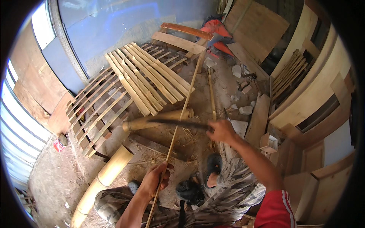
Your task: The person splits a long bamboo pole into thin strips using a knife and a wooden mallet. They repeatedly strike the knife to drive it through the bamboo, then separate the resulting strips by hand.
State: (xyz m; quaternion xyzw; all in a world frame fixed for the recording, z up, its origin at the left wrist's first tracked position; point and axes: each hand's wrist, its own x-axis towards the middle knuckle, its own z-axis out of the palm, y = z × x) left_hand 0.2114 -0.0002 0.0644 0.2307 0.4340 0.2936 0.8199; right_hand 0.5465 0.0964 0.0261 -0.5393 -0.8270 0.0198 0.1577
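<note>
A long, thin bamboo strip [184, 110] slants from my lap up toward the far middle. My left hand [154, 180] is closed round its lower part. In my right hand [221, 131] is a machete [178, 122], its dark blade pointing left and blurred. The blade crosses the strip in this view; whether it touches the strip I cannot tell. Under the blade, a short bamboo pole [142, 122] lies on the ground. A thicker bamboo pole [107, 171] leans at my left knee.
Several split bamboo slats [152, 78] rest on a slatted wooden pallet [100, 104] ahead. A wooden plank [178, 42] spans the far middle. Stone rubble [243, 91] and another bamboo strip [211, 93] lie right of centre. Wooden frames [315, 95] stand along the right.
</note>
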